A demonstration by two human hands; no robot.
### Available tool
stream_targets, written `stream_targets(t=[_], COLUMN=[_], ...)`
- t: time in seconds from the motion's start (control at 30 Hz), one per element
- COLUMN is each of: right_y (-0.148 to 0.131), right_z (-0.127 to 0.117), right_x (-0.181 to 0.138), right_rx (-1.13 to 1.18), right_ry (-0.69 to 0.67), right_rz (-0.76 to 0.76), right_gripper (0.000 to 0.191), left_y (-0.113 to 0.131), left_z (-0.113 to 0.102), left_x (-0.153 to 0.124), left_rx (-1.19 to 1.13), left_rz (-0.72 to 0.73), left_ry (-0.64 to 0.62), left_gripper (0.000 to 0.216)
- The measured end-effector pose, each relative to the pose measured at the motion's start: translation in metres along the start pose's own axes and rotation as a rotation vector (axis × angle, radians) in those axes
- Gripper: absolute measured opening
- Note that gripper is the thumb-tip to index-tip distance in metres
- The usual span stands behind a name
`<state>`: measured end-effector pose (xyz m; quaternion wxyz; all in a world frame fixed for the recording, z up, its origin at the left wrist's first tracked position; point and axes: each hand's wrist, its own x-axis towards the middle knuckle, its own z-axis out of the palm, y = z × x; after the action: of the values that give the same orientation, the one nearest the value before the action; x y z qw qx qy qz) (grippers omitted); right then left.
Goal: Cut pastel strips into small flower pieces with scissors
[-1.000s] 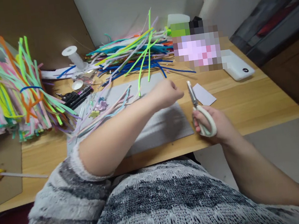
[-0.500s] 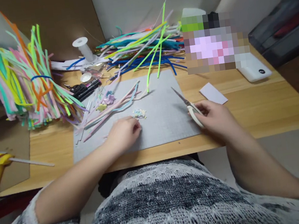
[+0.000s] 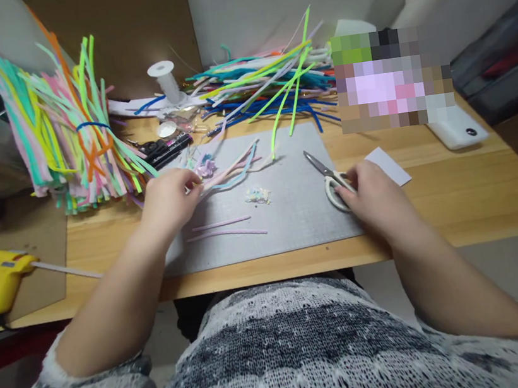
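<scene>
My left hand (image 3: pixel 171 200) is over the left part of the grey mat (image 3: pixel 304 213), its fingers closed on pastel pipe cleaners (image 3: pixel 234 168); their left ends are hidden under the hand. My right hand (image 3: pixel 376 197) grips the cream handles of a pair of scissors (image 3: pixel 328 178), whose blades point away from me and left, slightly apart. Two lilac pipe cleaner pieces (image 3: pixel 226 233) lie near the mat's front edge. Behind them is a small heap of pale clippings (image 3: pixel 258 196). A lilac flower shape (image 3: pixel 207 165) rests just beyond my left fingertips.
A tied bundle of pipe cleaners (image 3: pixel 73 129) stands at the back left, with a yellow glue gun (image 3: pixel 6 272) in front. More loose pipe cleaners (image 3: pixel 267 78) and a white spool (image 3: pixel 168 82) are behind the mat. A white card (image 3: pixel 389 166) and a white phone-like object (image 3: pixel 457 123) lie right.
My left hand has moved back and left from the mat's front to the pastel pipe cleaners, uncovering the two lilac pieces. My right hand still has the scissors. The view has shifted slightly.
</scene>
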<state>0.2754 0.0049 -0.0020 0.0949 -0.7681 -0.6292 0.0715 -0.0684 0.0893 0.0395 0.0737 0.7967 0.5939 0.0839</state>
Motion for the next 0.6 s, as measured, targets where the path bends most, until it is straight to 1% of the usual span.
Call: stream_targets(t=[0.03,0.1,0.2,0.3,0.47,0.6], right_y=[-0.002,-0.006,-0.010,-0.014,-0.021,-0.030], right_z=[-0.001,-0.003,-0.005,-0.004,-0.001,0.000], right_x=[0.000,-0.002,-0.007,-0.010,-0.011,-0.011], right_rx=[0.008,0.014,0.072,0.144,0.198,0.225], right_ry=[0.020,0.056,0.106,0.141,0.149,0.127], right_rz=[0.000,-0.048,-0.133,-0.198,-0.295,-0.340], right_gripper=[0.025,0.026,0.025,0.021,0.016,0.016], left_y=[0.003,0.008,0.011,0.009,0.001,-0.003], left_z=[0.004,0.009,0.013,0.015,0.018,0.015], left_x=[0.002,0.004,0.006,0.005,0.006,0.005], left_rx=[0.022,0.081,0.147,0.161,0.151,0.145], left_rz=[0.031,0.065,0.077,0.081,0.074,0.074], left_ry=[-0.007,-0.015,-0.020,-0.020,0.068,0.164], left_gripper=[0.021,0.023,0.024,0.023,0.023,0.023])
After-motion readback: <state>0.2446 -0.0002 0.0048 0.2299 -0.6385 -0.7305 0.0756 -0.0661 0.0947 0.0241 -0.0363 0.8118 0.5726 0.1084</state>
